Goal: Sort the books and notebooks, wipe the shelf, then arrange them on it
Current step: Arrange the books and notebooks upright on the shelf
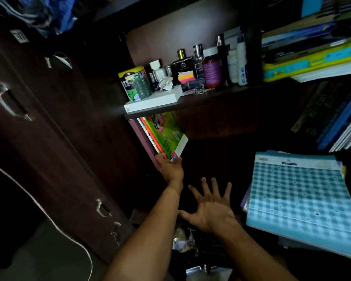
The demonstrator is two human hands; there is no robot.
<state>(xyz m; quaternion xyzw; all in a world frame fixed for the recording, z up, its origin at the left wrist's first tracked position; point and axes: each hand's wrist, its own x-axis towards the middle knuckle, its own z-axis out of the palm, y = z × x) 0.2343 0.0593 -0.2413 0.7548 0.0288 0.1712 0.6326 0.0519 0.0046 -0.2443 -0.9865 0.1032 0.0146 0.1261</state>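
Note:
My left hand (170, 169) grips the bottom edge of a green picture book (166, 134) that stands tilted with a few thin books against the left wall of the dark lower shelf. My right hand (211, 205) hovers in front of the shelf opening with fingers spread and holds nothing. A stack topped by a blue checked notebook (298, 199) lies at the right. More books (340, 122) lean at the far right of the lower shelf. Another pile of books (312, 57) lies on the upper right shelf.
The upper shelf board (201, 100) carries perfume bottles (190, 65), a printed tin (135, 82) and a white box (154, 101). A dark wardrobe with metal handles (10, 102) stands at the left. A white cord (49, 216) runs across it. Crumpled litter (183, 240) lies below.

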